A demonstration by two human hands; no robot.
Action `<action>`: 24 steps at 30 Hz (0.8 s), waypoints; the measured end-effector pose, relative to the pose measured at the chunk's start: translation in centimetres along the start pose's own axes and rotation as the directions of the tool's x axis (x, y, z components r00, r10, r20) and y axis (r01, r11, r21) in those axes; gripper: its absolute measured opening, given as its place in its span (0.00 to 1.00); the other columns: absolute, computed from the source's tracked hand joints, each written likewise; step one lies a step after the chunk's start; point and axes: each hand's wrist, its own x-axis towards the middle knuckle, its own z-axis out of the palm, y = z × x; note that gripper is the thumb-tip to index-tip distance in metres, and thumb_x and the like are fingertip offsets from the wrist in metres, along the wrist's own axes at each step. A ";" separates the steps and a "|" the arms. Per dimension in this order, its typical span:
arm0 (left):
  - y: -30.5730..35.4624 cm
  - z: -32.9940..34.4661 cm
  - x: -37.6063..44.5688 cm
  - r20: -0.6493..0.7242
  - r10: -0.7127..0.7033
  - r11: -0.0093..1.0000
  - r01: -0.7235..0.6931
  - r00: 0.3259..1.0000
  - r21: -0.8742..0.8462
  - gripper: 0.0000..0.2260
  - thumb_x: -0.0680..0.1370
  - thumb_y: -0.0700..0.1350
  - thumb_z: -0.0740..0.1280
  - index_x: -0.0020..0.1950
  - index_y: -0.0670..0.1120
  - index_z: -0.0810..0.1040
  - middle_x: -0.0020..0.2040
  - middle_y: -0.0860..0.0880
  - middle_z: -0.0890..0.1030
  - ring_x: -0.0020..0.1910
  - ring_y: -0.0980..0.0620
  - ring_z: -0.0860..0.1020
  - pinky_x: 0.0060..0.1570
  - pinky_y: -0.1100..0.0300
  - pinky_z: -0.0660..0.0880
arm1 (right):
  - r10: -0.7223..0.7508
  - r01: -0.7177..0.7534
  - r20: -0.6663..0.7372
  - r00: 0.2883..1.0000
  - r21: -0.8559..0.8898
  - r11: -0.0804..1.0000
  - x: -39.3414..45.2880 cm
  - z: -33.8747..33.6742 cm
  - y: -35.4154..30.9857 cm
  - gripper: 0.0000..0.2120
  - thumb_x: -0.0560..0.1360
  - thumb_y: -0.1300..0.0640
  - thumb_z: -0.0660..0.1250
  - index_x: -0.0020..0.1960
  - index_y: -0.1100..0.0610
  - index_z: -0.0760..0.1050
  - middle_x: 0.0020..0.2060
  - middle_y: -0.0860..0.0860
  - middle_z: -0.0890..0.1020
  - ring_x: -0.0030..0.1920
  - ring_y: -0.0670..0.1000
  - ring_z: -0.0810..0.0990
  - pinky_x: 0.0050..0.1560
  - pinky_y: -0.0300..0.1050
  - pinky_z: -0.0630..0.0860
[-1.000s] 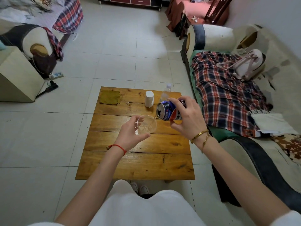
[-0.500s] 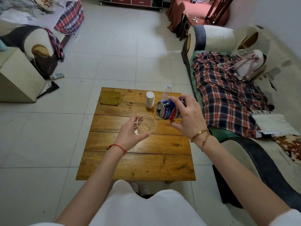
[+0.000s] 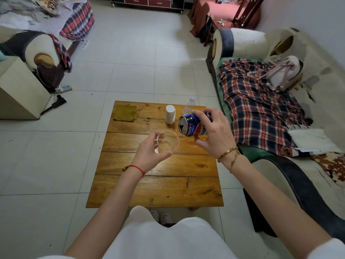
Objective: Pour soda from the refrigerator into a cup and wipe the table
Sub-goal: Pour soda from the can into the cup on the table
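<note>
Change: I tip the can [image 3: 192,125] further than a second ago, mouth nearing cup [image 3: 167,142].
Hands: left [image 3: 149,154] wraps cup; right [image 3: 214,131] clamps can.
Meaning: pour imminent.

— What is that low wooden bench [image 3: 158,186] carrying?

— Not much. A greenish-brown cloth [image 3: 125,113] lies flat near its far left corner. A white cylinder [image 3: 170,114] stands upright towards the far edge, and just beside it, at the far right, stands a clear plastic bottle [image 3: 188,106].

— And the bench itself?

— Broad planks, standing on the pale tiled floor [image 3: 130,68].
</note>
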 end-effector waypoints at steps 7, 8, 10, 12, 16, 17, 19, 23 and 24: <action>0.2 0.2 0.0 -0.003 0.007 1.000 -0.007 1.000 -0.005 0.30 0.68 0.46 0.79 0.66 0.48 0.71 0.63 0.53 0.76 0.61 0.55 0.75 0.64 0.61 0.73 | -0.006 0.006 -0.003 1.000 0.000 1.000 -0.1 -0.1 -0.1 0.35 0.63 0.51 0.74 0.69 0.51 0.68 0.60 0.56 0.72 0.61 0.56 0.71 0.63 0.52 0.70; 0.2 0.2 0.1 -0.004 0.009 1.000 -0.009 1.000 -0.004 0.30 0.68 0.47 0.79 0.66 0.48 0.71 0.63 0.53 0.76 0.61 0.55 0.76 0.64 0.61 0.73 | -0.007 0.007 -0.004 1.000 0.003 1.000 -0.1 -0.1 -0.1 0.35 0.63 0.51 0.74 0.69 0.52 0.68 0.60 0.56 0.72 0.61 0.56 0.71 0.63 0.52 0.71; 0.3 0.3 0.1 -0.004 0.011 1.000 -0.011 1.000 0.001 0.30 0.68 0.46 0.79 0.66 0.48 0.71 0.62 0.53 0.76 0.61 0.55 0.76 0.64 0.61 0.74 | -0.008 0.009 -0.003 1.000 0.008 1.000 -0.1 0.0 -0.2 0.35 0.63 0.51 0.74 0.69 0.52 0.68 0.60 0.56 0.72 0.60 0.56 0.71 0.63 0.53 0.71; 0.3 0.3 0.1 -0.004 0.012 1.000 -0.012 1.000 0.000 0.30 0.68 0.46 0.79 0.66 0.48 0.71 0.62 0.53 0.76 0.61 0.55 0.75 0.64 0.61 0.73 | -0.009 0.009 -0.002 1.000 0.011 1.000 -0.1 0.0 -0.3 0.35 0.63 0.52 0.75 0.69 0.52 0.68 0.60 0.56 0.72 0.60 0.56 0.71 0.63 0.53 0.71; 0.2 0.2 0.1 -0.007 0.012 1.000 -0.012 1.000 0.000 0.30 0.68 0.46 0.79 0.66 0.48 0.71 0.63 0.53 0.76 0.61 0.55 0.76 0.63 0.62 0.73 | -0.010 0.010 -0.004 1.000 0.007 1.000 -0.1 0.0 -0.3 0.36 0.63 0.52 0.75 0.68 0.52 0.68 0.60 0.56 0.72 0.61 0.56 0.70 0.63 0.53 0.71; 0.2 0.2 0.0 -0.007 0.012 1.000 -0.012 1.000 0.000 0.30 0.68 0.46 0.79 0.66 0.48 0.71 0.63 0.53 0.76 0.61 0.55 0.76 0.63 0.63 0.73 | -0.011 0.011 -0.005 1.000 0.006 1.000 -0.1 0.0 -0.3 0.36 0.63 0.52 0.75 0.68 0.52 0.68 0.60 0.56 0.72 0.61 0.56 0.71 0.63 0.53 0.71; 0.2 0.1 0.0 -0.007 0.012 1.000 -0.012 1.000 0.000 0.30 0.68 0.46 0.79 0.66 0.48 0.71 0.62 0.53 0.76 0.61 0.55 0.76 0.63 0.62 0.73 | -0.013 0.013 -0.009 1.000 0.010 1.000 -0.1 -0.1 -0.4 0.36 0.63 0.52 0.75 0.68 0.52 0.68 0.60 0.56 0.72 0.61 0.57 0.71 0.63 0.54 0.71; 0.2 0.1 0.0 -0.011 0.010 1.000 -0.010 1.000 0.002 0.29 0.67 0.46 0.79 0.65 0.48 0.71 0.62 0.53 0.76 0.60 0.54 0.76 0.64 0.60 0.74 | -0.017 0.017 -0.003 1.000 0.008 1.000 0.0 -0.2 -0.6 0.36 0.62 0.52 0.76 0.68 0.51 0.68 0.60 0.56 0.72 0.61 0.56 0.71 0.64 0.54 0.71; 0.1 0.1 0.0 -0.011 0.009 1.000 -0.009 1.000 0.004 0.29 0.67 0.46 0.79 0.65 0.48 0.71 0.62 0.53 0.76 0.60 0.54 0.76 0.64 0.60 0.74 | -0.018 0.018 -0.001 1.000 0.007 1.000 0.0 -0.2 -0.7 0.36 0.62 0.52 0.76 0.68 0.51 0.68 0.60 0.56 0.72 0.61 0.56 0.70 0.64 0.54 0.71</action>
